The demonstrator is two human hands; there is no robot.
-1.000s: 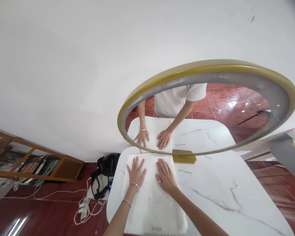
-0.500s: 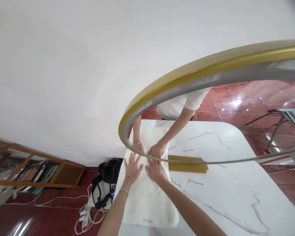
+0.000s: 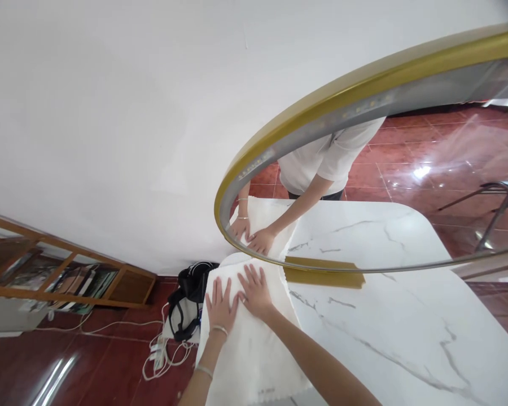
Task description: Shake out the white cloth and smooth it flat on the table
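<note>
A white cloth [image 3: 258, 352] with a wavy edge lies spread along the left side of the marble-patterned table [image 3: 389, 338]. My left hand [image 3: 220, 309] rests flat on it with the fingers apart, and two bands circle that wrist and forearm. Just to the right, my right hand [image 3: 256, 293] also lies flat on the cloth, fingers spread, its thumb close to or touching the left thumb. Neither hand grips anything. Beyond my fingertips stands a round gold-framed mirror [image 3: 317, 113] on a gold base [image 3: 322, 278], reflecting both hands and the cloth.
A white wall [image 3: 110, 124] rises along the table's left side. Below on the red tiled floor [image 3: 105, 372] are black bags or straps [image 3: 186, 304], white cables [image 3: 165, 361] and a wooden shelf [image 3: 127, 285] with books. A chair shows in the mirror.
Both hands have drawn closer together and back from the mirror. The cloth seems to have shifted toward me with them. My view has tilted slightly.
</note>
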